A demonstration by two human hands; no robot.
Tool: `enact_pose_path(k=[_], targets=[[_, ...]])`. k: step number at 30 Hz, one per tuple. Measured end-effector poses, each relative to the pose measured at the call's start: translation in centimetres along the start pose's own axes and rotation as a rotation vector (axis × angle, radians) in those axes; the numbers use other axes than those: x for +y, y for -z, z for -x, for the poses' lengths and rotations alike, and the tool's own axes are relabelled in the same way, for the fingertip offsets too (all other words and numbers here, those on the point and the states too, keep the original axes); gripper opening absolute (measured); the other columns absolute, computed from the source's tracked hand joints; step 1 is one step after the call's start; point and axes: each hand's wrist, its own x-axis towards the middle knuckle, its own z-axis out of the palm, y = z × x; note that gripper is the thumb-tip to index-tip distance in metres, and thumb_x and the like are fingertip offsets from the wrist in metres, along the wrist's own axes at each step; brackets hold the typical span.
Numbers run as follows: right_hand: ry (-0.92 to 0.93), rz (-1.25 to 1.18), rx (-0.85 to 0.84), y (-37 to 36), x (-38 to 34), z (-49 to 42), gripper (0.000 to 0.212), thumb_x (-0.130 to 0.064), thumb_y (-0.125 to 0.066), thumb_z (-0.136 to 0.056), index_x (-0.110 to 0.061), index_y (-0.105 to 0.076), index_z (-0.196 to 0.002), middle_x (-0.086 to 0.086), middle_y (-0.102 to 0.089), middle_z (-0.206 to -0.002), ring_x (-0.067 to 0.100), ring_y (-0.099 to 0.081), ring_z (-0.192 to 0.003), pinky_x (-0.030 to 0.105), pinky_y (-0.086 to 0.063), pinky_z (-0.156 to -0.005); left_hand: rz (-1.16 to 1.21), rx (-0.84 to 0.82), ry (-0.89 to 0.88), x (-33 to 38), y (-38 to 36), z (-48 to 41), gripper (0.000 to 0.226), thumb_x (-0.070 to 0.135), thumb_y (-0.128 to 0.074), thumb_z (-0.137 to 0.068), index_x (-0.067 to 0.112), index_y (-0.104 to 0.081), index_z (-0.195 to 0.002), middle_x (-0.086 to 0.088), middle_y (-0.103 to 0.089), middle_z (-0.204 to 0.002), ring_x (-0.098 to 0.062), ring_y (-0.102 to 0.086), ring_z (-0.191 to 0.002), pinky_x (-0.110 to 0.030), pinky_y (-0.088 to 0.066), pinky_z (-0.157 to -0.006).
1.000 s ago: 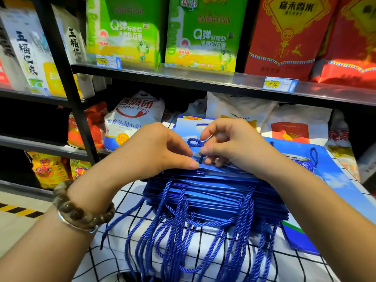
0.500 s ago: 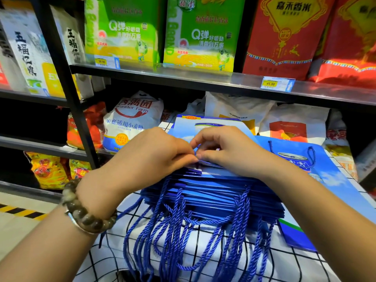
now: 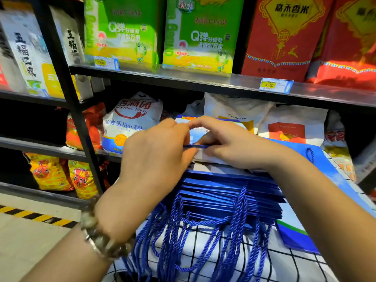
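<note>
A stack of flat blue paper gift bags [image 3: 230, 198] lies on a white cloth with a black grid [image 3: 205, 255]; their blue rope handles [image 3: 183, 241] hang toward me. My left hand [image 3: 156, 153], with a bead bracelet on its wrist, and my right hand [image 3: 225, 143] meet over the top bag [image 3: 198, 133] of the stack. Both pinch its upper edge, which is lifted off the stack. A short blue cord [image 3: 196, 146] stretches between the two hands.
Another blue bag [image 3: 323, 165] lies flat to the right of the stack. Behind stands a black metal shelf [image 3: 203, 82] with green and red rice packs on top and white flour sacks [image 3: 130, 121] below. A shelf post [image 3: 67, 94] rises at left. Yellow-black floor tape [image 3: 34, 215] runs lower left.
Both hands have risen and drawn together, lifting the top bag's edge off the stack. A cord now stretches between them. The view has shifted slightly.
</note>
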Motion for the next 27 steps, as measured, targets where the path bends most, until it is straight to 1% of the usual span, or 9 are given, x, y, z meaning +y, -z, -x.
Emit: enact_pose_path(k=[4, 7, 10, 13, 15, 18, 20, 24, 27], targets=[[0.011, -0.022, -0.021, -0.3, -0.3, -0.4, 0.045, -0.006, -0.057, -0.087, -0.025, -0.042, -0.125, 0.011, -0.069, -0.096, 0.019, -0.061, -0.085, 0.031, -0.048, -0.08, -0.233, -0.191, 0.053, 0.6, -0.2, -0.4, 0.037, 0.058, -0.049, -0.084, 0.024, -0.063, -0.089, -0.002, -0.06, -0.085, -0.023, -0.058, -0.087, -0.029, -0.021, -0.054], [0.024, -0.01, 0.029, -0.9, -0.4, -0.6, 0.04, -0.012, -0.06, -0.085, -0.021, -0.046, -0.122, 0.008, -0.069, -0.092, 0.02, -0.061, -0.083, 0.025, -0.046, -0.076, -0.31, -0.272, 0.001, 0.8, -0.7, -0.7, 0.016, 0.037, -0.045, -0.092, 0.024, -0.053, -0.088, -0.004, -0.062, -0.098, -0.025, -0.058, -0.093, -0.029, -0.019, -0.055], [0.026, 0.02, 0.082, -1.0, -0.2, -0.5, 0.035, -0.004, -0.057, -0.084, -0.017, -0.051, -0.117, -0.012, -0.06, -0.084, 0.003, -0.058, -0.074, 0.01, -0.04, -0.069, -0.226, -0.284, -0.072, 0.3, -0.8, -0.2, 0.01, 0.029, -0.039, -0.095, 0.025, -0.042, -0.086, -0.001, -0.057, -0.105, -0.025, -0.056, -0.095, -0.03, -0.023, -0.066], [0.005, 0.073, 0.103, -1.0, 0.5, -0.3, 0.033, 0.001, -0.054, -0.085, -0.022, -0.053, -0.108, -0.001, -0.065, -0.091, 0.009, -0.06, -0.086, 0.021, -0.042, -0.078, -0.03, -0.32, -0.076, -0.6, -0.3, 0.3, 0.02, 0.037, -0.032, -0.096, 0.027, -0.048, -0.094, 0.005, -0.052, -0.109, -0.021, -0.053, -0.099, -0.03, -0.025, -0.068], [0.009, 0.074, 0.117, -1.1, 0.7, -0.1, 0.033, 0.003, -0.054, -0.084, -0.027, -0.051, -0.098, 0.004, -0.068, -0.092, 0.011, -0.062, -0.091, 0.025, -0.044, -0.081, 0.062, -0.32, -0.05, -1.2, -0.1, 0.5, 0.02, 0.042, -0.036, -0.093, 0.027, -0.044, -0.081, 0.006, -0.055, -0.099, -0.02, -0.053, -0.095, -0.03, -0.027, -0.065], [0.044, 0.022, 0.207, -1.3, 0.9, 0.2, 0.035, 0.005, -0.061, -0.078, -0.028, -0.048, -0.079, -0.011, -0.063, -0.082, -0.001, -0.06, -0.079, 0.016, -0.046, -0.072, 0.254, -0.222, 0.091, -1.8, -0.2, 0.2, 0.026, 0.044, -0.052, -0.079, 0.021, -0.042, -0.071, 0.006, -0.057, -0.073, -0.023, -0.053, -0.079, -0.033, -0.033, -0.06], [0.065, 0.01, 0.268, -1.4, 0.8, 0.5, 0.04, 0.004, -0.066, -0.075, -0.031, -0.046, -0.072, -0.018, -0.057, -0.075, -0.003, -0.056, -0.073, 0.012, -0.046, -0.068, 0.325, -0.212, 0.178, -1.9, -0.7, -0.5, 0.024, 0.037, -0.054, -0.08, 0.022, -0.039, -0.07, 0.005, -0.054, -0.068, -0.025, -0.051, -0.076, -0.033, -0.033, -0.06], [0.063, -0.011, 0.307, -1.8, 0.9, 0.7, 0.043, 0.005, -0.067, -0.073, -0.031, -0.044, -0.068, -0.013, -0.057, -0.072, 0.011, -0.061, -0.075, 0.036, -0.052, -0.074, 0.391, -0.374, 0.195, -1.2, -2.5, -2.7, 0.027, 0.03, -0.056, -0.084, 0.029, -0.034, -0.068, 0.001, -0.058, -0.084, -0.024, -0.053, -0.082, -0.033, -0.04, -0.069], [0.051, -0.052, 0.288, -1.8, 0.9, 1.0, 0.04, 0.005, -0.066, -0.073, -0.028, -0.044, -0.07, -0.007, -0.06, -0.074, 0.019, -0.064, -0.079, 0.042, -0.052, -0.076, 0.603, -0.443, 0.255, -1.2, -3.3, -3.7, 0.031, 0.018, -0.068, -0.077, 0.025, -0.039, -0.07, 0.001, -0.053, -0.076, -0.015, -0.044, -0.062, -0.029, -0.034, -0.057]])
